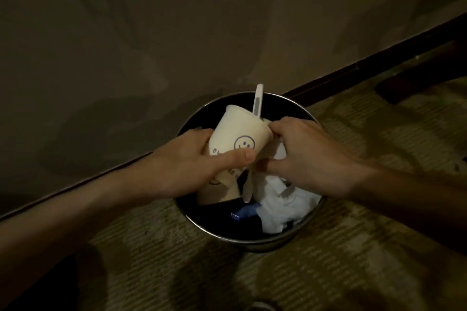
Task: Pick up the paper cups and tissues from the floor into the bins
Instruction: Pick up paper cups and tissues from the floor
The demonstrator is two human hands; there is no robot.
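1. Now my left hand [188, 164] grips a cream paper cup with a blue smiley [236, 134] over the round metal-rimmed bin [252, 241].
2. My right hand [307, 156] pinches crumpled white tissue [285, 203] inside it.

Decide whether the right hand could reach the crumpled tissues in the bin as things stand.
Probably yes: the right hand hovers directly above the tissues inside the bin, nothing lying between them.

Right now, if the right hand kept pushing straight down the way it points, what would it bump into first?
Most likely the crumpled white tissues in the bin, directly under the right hand. Depth is hard to judge in this dim view.
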